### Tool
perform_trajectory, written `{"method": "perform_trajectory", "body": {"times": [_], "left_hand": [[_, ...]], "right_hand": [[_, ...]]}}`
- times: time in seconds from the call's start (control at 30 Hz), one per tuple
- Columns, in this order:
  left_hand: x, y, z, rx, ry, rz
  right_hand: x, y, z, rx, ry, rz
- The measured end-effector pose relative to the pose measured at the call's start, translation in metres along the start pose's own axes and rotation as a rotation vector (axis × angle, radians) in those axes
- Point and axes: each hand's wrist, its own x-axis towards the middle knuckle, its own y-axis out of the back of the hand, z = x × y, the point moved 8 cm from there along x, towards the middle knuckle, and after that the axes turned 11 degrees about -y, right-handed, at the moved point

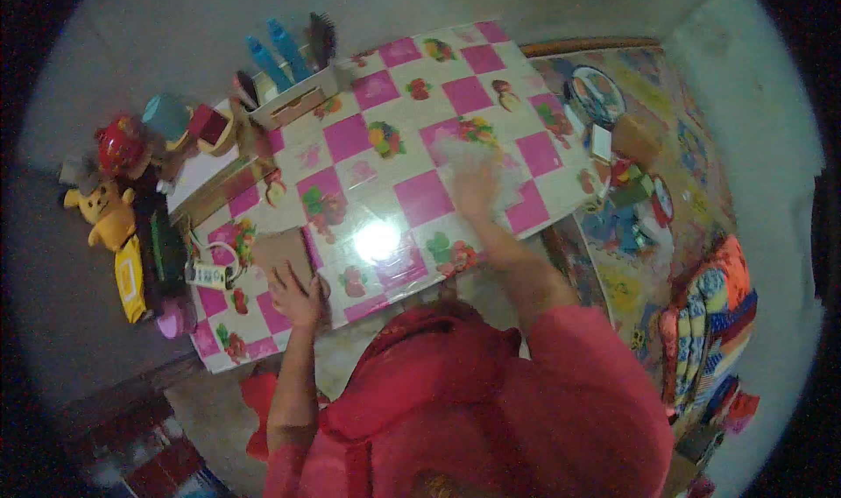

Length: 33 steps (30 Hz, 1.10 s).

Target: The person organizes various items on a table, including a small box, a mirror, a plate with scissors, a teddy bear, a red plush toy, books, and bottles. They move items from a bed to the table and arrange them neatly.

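My right hand point(476, 186) lies palm down on a thin whitish cloth point(460, 150), pressing it against the table's plastic cover point(374, 189). The cover has pink and white checks printed with fruit. Some of the cloth spreads out beyond my fingers; the rest is hidden under the hand. Near the table's front left, my left hand point(295, 297) rests with fingers apart on a flat brown object point(282, 248), perhaps a book or box. Just left of that hand lies a white power strip point(210, 274) with its cord looped.
Along the table's left side stand a white organizer point(295, 104) holding blue bottles and a hairbrush, a small wooden shelf point(217, 186), a red helmet-like object point(121, 144) and a yellow plush toy point(105, 215). Right of the table are a round mirror-like item point(596, 96) and folded textiles point(706, 327).
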Motion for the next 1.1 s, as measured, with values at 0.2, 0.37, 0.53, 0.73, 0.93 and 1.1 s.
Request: {"method": "perform_trajectory", "body": {"times": [0.2, 0.37, 0.53, 0.73, 0.93, 1.1], "left_hand": [[0.003, -0.015, -0.023, -0.167, -0.053, 0.175], [0.02, -0.023, -0.001, -0.35, -0.239, 0.223], [0.037, -0.021, 0.116, -0.51, -0.442, 0.136], [0.05, -0.054, 0.258, -0.65, -0.602, 0.018], [0.058, -0.088, 0.354, -0.598, -0.655, -0.033], [0.076, -0.125, 0.421, -0.505, -0.596, 0.027]], "right_hand": [[-0.203, 0.004, -0.164, 0.271, 0.754, -0.326], [-0.207, 0.009, -0.119, 0.293, 0.872, -0.44], [-0.118, 0.038, -0.023, 0.02, 0.537, -0.292], [-0.031, 0.07, 0.135, 0.029, 0.193, -0.012], [0.023, 0.105, 0.237, -0.003, -0.096, -0.038], [0.084, 0.128, 0.247, 0.528, -0.122, -0.076]]}}
